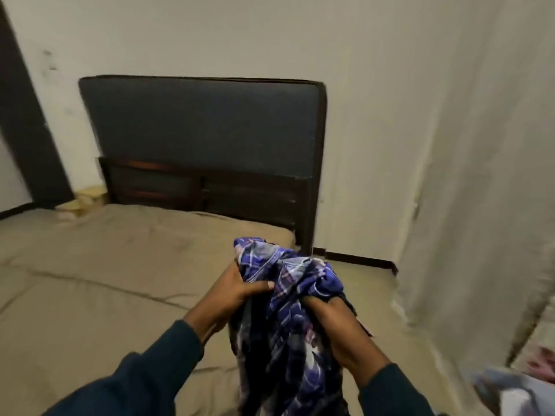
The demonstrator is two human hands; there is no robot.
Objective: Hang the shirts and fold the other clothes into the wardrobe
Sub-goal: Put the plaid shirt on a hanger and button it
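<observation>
The blue, white and red plaid shirt (288, 298) bunched in my fingers is thin woven cloth, soft and crumpled, with a faint sheen on its folds. My dark teal sleeves (156, 367) are matt knit fabric. The beige bedcover (99, 274) looks like smooth matt cloth, lightly creased. The dark blue-grey padded headboard (204, 127) is coarse-woven upholstery, over dark brown slats (240, 199) of polished wood. The off-white curtain (480, 205) is plain matt cloth.

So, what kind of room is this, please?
Most likely a bedroom: a bed with a beige cover, a dark padded headboard against the wall, and both hands gripping a crumpled blue plaid garment.
</observation>
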